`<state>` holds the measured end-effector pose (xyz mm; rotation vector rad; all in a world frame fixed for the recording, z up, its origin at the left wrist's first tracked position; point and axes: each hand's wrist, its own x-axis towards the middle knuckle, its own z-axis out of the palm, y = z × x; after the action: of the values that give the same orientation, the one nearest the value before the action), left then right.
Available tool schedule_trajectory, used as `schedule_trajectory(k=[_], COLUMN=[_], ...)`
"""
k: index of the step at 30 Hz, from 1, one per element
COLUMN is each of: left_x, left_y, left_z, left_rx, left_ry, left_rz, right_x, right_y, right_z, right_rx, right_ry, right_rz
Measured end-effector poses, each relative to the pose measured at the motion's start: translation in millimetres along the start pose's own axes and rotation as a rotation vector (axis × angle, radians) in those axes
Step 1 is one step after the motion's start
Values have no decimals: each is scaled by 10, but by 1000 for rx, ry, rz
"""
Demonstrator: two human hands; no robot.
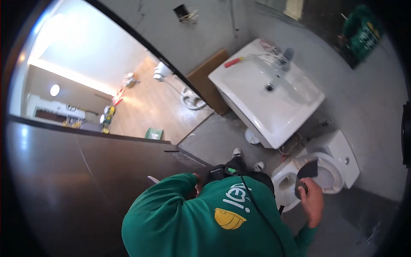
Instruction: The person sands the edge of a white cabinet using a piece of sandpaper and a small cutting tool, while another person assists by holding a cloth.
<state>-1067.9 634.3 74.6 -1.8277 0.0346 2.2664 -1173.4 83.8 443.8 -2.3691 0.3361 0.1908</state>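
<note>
The dark pad (307, 173) is up in the air, in front of the white toilet (353, 165) from where I stand. It is flat and bent a little. The person's right hand (312, 200) is closed on its near edge, with the thumb on one side and the fingers on the other. The left hand (199, 185) is by the belly, next to the brown door (85, 175). The sleeve (165, 195) hides most of it, so I can't tell if it is open or closed, or if it holds a thing.

The person has a green top (201, 210) with a yellow hat shape on it, and dark shoes (237, 153) with white toes. A black cord (257, 207) runs down over the top.

Past the toilet is a big white sink (252, 96) with a shiny tap (284, 61). A red and yellow tool (233, 62) lies on its rim. A brown board (209, 81) leans beside the sink. Out past the doorway I see a bright room with a wood floor (162, 109), and a green thing (154, 133) lies there.
</note>
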Motion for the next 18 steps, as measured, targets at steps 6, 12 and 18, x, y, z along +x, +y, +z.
schedule_trajectory(k=[6, 12, 18], left_x=[151, 138, -1598], left_y=[-265, -911, -1731], left_z=[657, -101, -1513], left_rx=[-98, -97, -1180], left_ry=[68, 362, 1172], left_rz=[101, 213, 916], right_x=[1031, 1853, 2586], right_y=[-681, -1550, -2456], right_z=[-3, 843, 1702], right_rx=[25, 112, 14], right_ry=[-194, -391, -710], right_rz=[-347, -665, -638])
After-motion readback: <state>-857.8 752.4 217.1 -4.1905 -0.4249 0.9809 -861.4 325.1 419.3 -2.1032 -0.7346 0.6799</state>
